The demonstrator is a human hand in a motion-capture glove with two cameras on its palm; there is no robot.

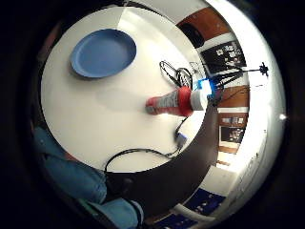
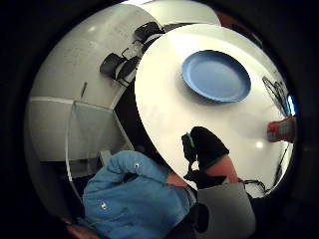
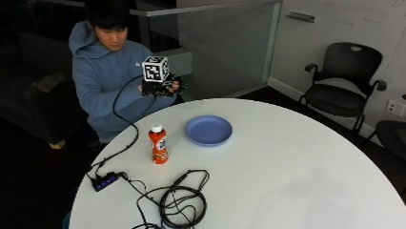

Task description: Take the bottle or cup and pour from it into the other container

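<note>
An orange bottle with a white cap stands upright on the round white table, near the edge on the person's side. A blue plate lies just beside it, further in on the table. My gloved right hand is raised in front of the person's chest, above and behind the table's edge, well apart from both. Its fingers look relaxed and hold nothing. From the palm views, the bottle and the plate lie on the table at a distance, and part of the glove shows.
A coil of black cable and a small hub lie on the table near the bottle, with a cable running up to the hand. Black chairs stand beyond the table by the wall.
</note>
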